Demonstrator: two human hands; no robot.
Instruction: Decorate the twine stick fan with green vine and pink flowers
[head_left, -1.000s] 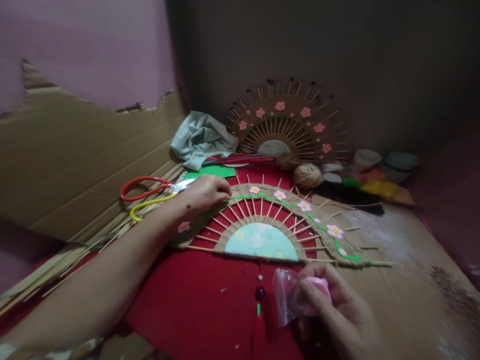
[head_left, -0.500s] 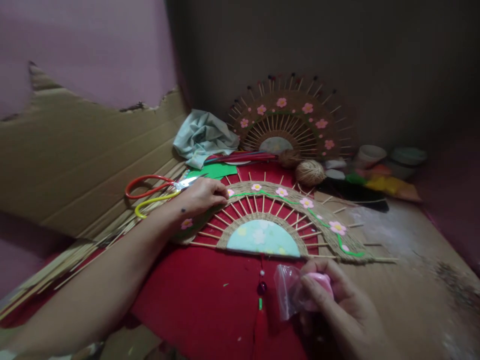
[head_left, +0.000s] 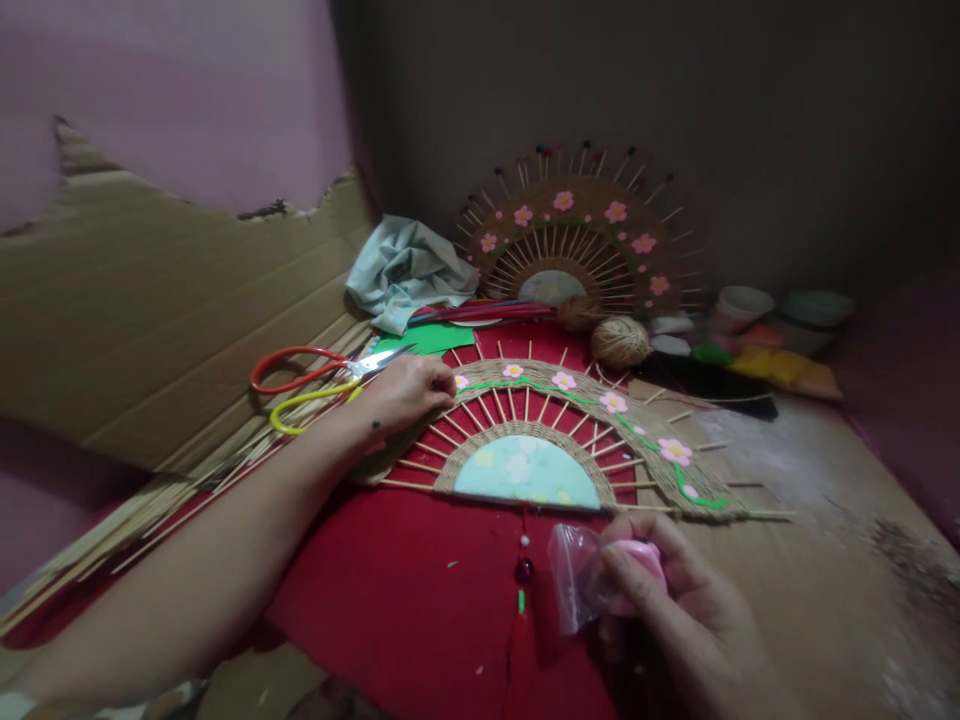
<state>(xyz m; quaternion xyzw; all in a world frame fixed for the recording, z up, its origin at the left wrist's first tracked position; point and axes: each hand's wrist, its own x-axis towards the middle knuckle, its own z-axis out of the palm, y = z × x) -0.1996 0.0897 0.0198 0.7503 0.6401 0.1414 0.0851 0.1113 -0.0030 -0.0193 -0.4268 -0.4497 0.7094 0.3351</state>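
Observation:
My left hand (head_left: 416, 385) is closed in a pinch over the upper left band of a woven fan (head_left: 652, 425); whatever is between the fingertips is hidden. Pink flowers and a green line decorate the fan's band, and its half-round centre is pale blue cloth. Below the fan's right side, my right hand (head_left: 679, 590) grips a small clear zip bag (head_left: 576, 580) with a pink lump, clay-like in look, inside. A red tassel (head_left: 520, 640) with beads hangs from the fan's centre onto the red cloth (head_left: 405, 580).
Scissors (head_left: 307, 370) with red and yellow handles lie beside my left wrist. A second flowered fan (head_left: 622, 190) leans at the back. Nearby are a twine ball (head_left: 621, 343), a crumpled cloth (head_left: 409, 265), thin sticks (head_left: 172, 510) and a white cup (head_left: 742, 308).
My left hand and forearm have shifted very slightly, now covering more of the flower at the fan's left end. The right hand keeps its grip on the bag.

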